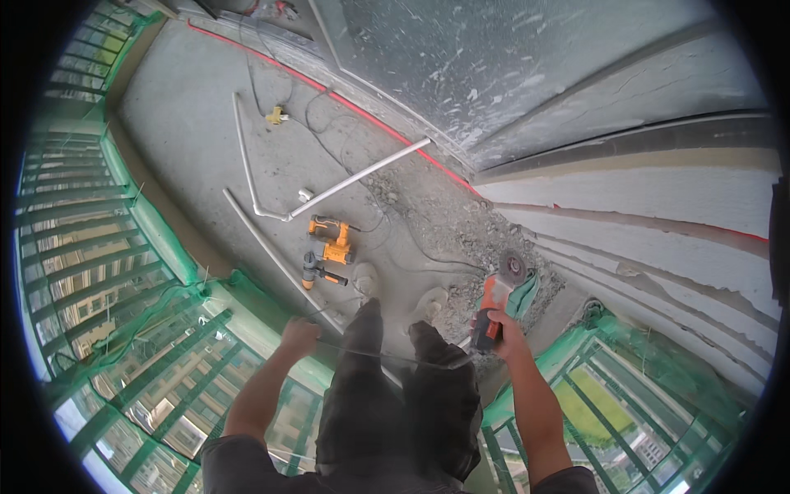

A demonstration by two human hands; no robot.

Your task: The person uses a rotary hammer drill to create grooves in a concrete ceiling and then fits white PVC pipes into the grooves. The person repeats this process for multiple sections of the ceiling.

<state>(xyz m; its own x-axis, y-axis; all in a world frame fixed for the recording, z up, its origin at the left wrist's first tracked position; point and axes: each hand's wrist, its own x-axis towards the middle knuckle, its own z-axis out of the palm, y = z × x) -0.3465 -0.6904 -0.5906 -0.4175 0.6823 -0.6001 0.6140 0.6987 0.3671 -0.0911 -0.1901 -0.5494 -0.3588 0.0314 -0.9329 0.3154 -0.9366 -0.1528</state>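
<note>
My right hand (502,328) grips an orange-and-black angle grinder (491,306), its disc (512,269) pointing forward above rubble and a green cloth (523,295). My left hand (300,333) is closed around a thin cord, which runs across my legs toward the right. An orange-and-black rotary hammer (329,247) lies on the dusty floor just in front of my feet, with a dark cord trailing from it.
White pipes (362,171) lie on the concrete floor (173,107), near a yellow socket block (276,115) and cables. A red pipe (329,90) follows the wall base. Green-netted railings (99,239) border the balcony at left and behind me. A rough wall (642,198) stands right.
</note>
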